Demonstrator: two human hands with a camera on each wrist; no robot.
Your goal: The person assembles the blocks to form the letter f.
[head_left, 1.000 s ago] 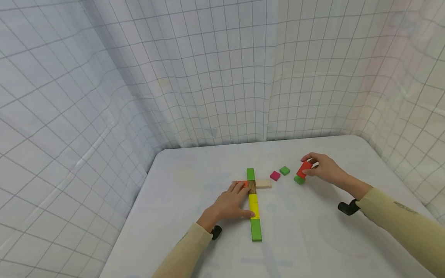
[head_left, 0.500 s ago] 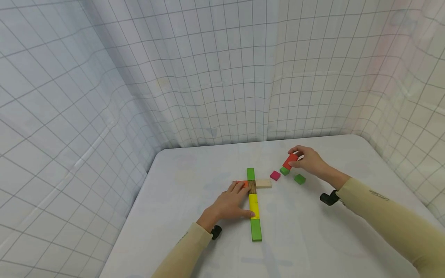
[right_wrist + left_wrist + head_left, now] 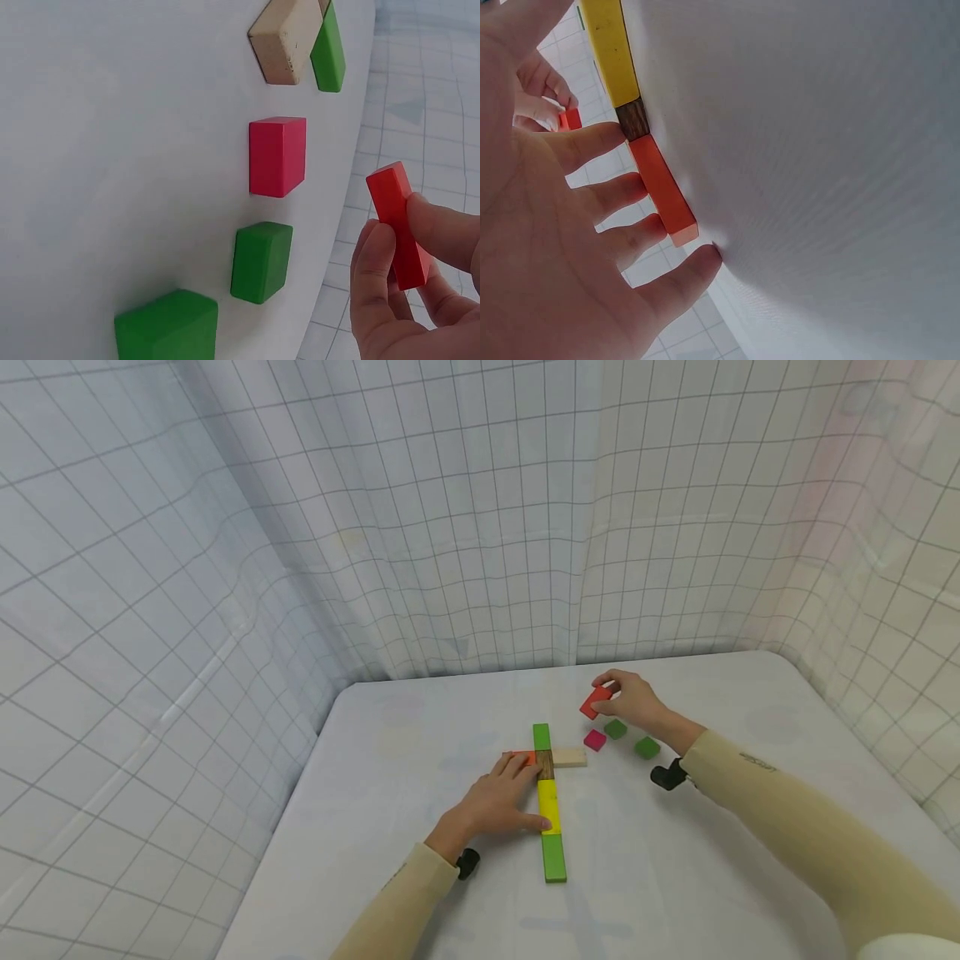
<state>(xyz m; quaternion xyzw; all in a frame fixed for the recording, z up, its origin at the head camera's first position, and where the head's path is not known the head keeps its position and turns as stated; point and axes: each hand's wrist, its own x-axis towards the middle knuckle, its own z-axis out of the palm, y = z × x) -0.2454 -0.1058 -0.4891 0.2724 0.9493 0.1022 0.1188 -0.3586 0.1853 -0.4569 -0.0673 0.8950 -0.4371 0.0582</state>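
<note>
My right hand (image 3: 636,703) pinches a red block (image 3: 596,702) between thumb and fingers, raised above the table's far part. The same red block (image 3: 400,225) stands out in the right wrist view. My left hand (image 3: 495,797) rests on the table with fingers spread. Its fingertips touch the orange block (image 3: 662,191) and reach the dark brown block (image 3: 545,764), while the thumb touches the yellow part (image 3: 549,802) of the row. A green block (image 3: 542,737) tops that row and a longer green piece (image 3: 554,858) ends it. A pale wooden block (image 3: 569,757) adjoins the brown one's right side.
Right of the row lie a crimson block (image 3: 595,740), a small green block (image 3: 616,729) and another green block (image 3: 647,747). The white table (image 3: 375,793) is bordered by grid-patterned curtains (image 3: 480,527) at the back and sides.
My right hand has carried the red block leftward, from over the right green block, past the other green one, to behind the crimson block. My left hand and the row stay where they were.
</note>
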